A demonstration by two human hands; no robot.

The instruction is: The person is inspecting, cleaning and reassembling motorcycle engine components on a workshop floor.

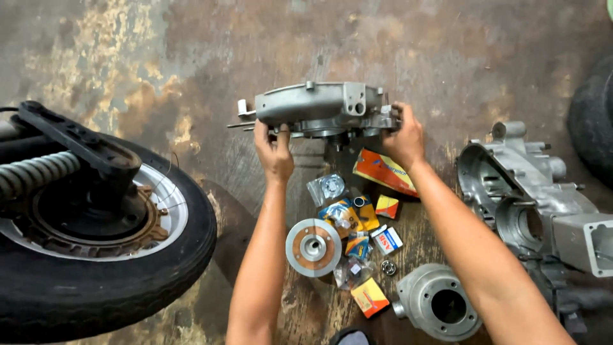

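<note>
Head view: we see a tyred wheel at left and a grey engine casing at right on the stained floor. Our left hand and right hand grip the metal crankcase half, raised above small orange and yellow boxes.

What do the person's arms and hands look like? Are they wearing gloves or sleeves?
No gloves and no sleeves show. The left hand and the right hand are bare, and both forearms are bare down to the picture's edge. No watch, ring or bracelet shows.
</note>
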